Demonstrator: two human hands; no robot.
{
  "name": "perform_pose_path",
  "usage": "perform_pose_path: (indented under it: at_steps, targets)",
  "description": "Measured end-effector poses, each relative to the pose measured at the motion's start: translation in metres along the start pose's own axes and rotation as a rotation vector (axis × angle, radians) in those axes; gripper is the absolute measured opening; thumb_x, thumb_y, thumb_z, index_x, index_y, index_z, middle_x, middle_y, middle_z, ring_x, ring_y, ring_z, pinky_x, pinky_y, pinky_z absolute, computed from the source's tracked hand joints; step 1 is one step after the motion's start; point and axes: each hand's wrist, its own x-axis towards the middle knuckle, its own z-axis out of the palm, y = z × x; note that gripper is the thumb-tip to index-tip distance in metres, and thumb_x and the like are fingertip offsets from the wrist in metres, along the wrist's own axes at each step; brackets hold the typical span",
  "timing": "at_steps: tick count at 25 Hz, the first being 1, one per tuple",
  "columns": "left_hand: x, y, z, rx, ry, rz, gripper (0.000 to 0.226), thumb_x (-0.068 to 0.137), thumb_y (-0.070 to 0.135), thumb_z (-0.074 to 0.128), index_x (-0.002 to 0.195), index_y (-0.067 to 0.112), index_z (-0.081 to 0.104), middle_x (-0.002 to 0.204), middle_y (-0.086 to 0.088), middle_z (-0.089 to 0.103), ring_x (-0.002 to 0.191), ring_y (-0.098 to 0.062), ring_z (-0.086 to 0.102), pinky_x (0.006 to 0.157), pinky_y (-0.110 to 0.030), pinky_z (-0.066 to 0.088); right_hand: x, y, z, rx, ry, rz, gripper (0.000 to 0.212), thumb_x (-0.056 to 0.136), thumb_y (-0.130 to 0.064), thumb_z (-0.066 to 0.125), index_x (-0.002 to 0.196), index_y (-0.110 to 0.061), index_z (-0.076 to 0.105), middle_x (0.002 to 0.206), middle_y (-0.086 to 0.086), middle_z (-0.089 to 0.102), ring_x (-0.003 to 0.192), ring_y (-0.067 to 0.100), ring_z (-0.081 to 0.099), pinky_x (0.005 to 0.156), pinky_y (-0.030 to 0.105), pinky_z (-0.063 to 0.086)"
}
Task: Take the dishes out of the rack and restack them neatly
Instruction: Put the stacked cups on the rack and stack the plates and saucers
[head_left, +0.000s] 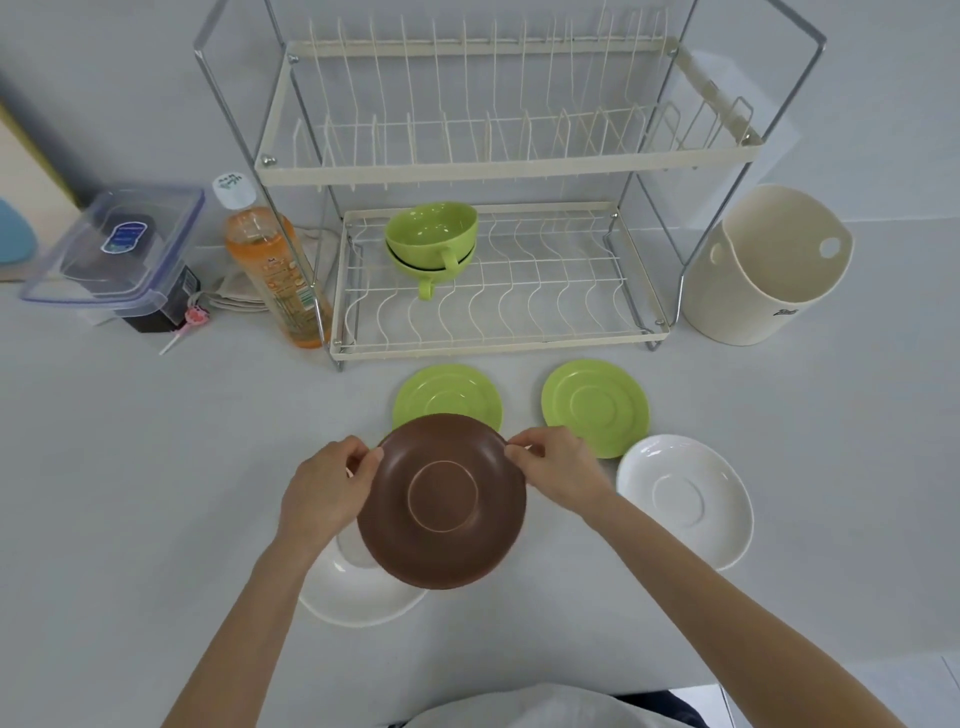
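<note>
A brown saucer (442, 501) is held above the table, its underside with the foot ring facing me. My left hand (327, 488) pinches its left rim and my right hand (553, 462) pinches its right rim. Below it lies a white saucer (358, 592), partly hidden. Two green saucers (448, 392) (595, 405) lie flat in front of the two-tier dish rack (498, 343). Another white saucer (685, 499) lies at the right. Two stacked green cups (431, 239) sit on the rack's lower tier; the upper tier holds nothing.
An orange drink bottle (275, 270) stands left of the rack, with folded cloths behind it. A clear lidded box (114, 249) sits on a dark box at far left. A cream utensil holder (769, 265) stands right of the rack.
</note>
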Motion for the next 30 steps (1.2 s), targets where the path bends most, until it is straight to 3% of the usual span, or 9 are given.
perform_pose_path:
  at_steps: [6,10,15,19,22,27,30]
  targets:
    - [0.001,-0.035,-0.014,-0.011,0.028,-0.113,0.026,0.089,0.035,0.047,0.077,0.013,0.054,0.088,-0.007,0.061,0.085,-0.024,0.054,0.074,-0.030,0.035,0.002,-0.014,0.038,0.036,-0.093,0.004,0.025,0.085,-0.028,0.053,0.101,-0.014,0.067,0.091,0.012,0.071,0.096,0.027,0.064,0.087,0.030,0.047]
    - [0.000,-0.047,-0.014,-0.002,0.068,-0.165,0.030,0.089,0.031,0.050,0.088,0.004,0.061,0.102,-0.018,0.058,0.100,-0.033,0.052,0.084,-0.039,0.042,0.001,-0.018,0.050,0.050,-0.130,-0.012,0.022,0.085,-0.025,0.055,0.098,-0.012,0.067,0.075,0.008,0.066,0.087,0.024,0.067,0.081,0.026,0.047]
    - [-0.005,-0.048,-0.009,-0.035,0.131,-0.191,0.023,0.088,0.027,0.052,0.099,0.007,0.057,0.107,-0.018,0.058,0.103,-0.035,0.051,0.081,-0.039,0.039,-0.004,-0.017,0.061,0.038,-0.114,-0.090,0.026,0.086,-0.023,0.054,0.106,-0.009,0.063,0.098,0.015,0.069,0.079,0.025,0.061,0.085,0.036,0.052]
    - [-0.001,-0.050,-0.011,-0.037,0.027,-0.316,0.041,0.089,0.036,0.047,0.117,0.006,0.051,0.115,-0.016,0.062,0.111,-0.035,0.053,0.089,-0.038,0.039,-0.006,-0.012,0.064,0.097,-0.197,-0.007,0.029,0.089,-0.026,0.049,0.108,-0.009,0.064,0.096,0.017,0.072,0.084,0.028,0.070,0.084,0.033,0.055]
    - [-0.004,-0.051,-0.011,0.066,-0.068,-0.287,0.041,0.092,0.039,0.041,0.111,0.006,0.057,0.115,-0.014,0.064,0.110,-0.033,0.054,0.081,-0.031,0.035,-0.008,-0.010,0.063,0.186,-0.232,0.012,0.028,0.090,-0.022,0.049,0.104,-0.005,0.066,0.096,0.020,0.072,0.085,0.028,0.071,0.073,0.022,0.057]
    - [-0.019,-0.039,-0.010,-0.047,-0.139,-0.290,0.034,0.090,0.036,0.047,0.101,0.008,0.062,0.098,-0.012,0.066,0.093,-0.032,0.063,0.089,-0.036,0.048,-0.009,0.004,0.048,0.134,-0.197,-0.012,0.025,0.089,-0.023,0.051,0.096,-0.009,0.070,0.078,0.011,0.068,0.078,0.025,0.068,0.084,0.036,0.056]
    - [-0.032,-0.019,0.004,-0.195,-0.206,-0.294,0.024,0.089,0.029,0.051,0.093,0.007,0.061,0.083,-0.008,0.062,0.079,-0.029,0.064,0.075,-0.037,0.056,-0.009,0.021,0.027,0.059,-0.118,-0.006,0.025,0.087,-0.027,0.053,0.098,-0.012,0.071,0.077,0.005,0.066,0.085,0.025,0.067,0.088,0.034,0.052]
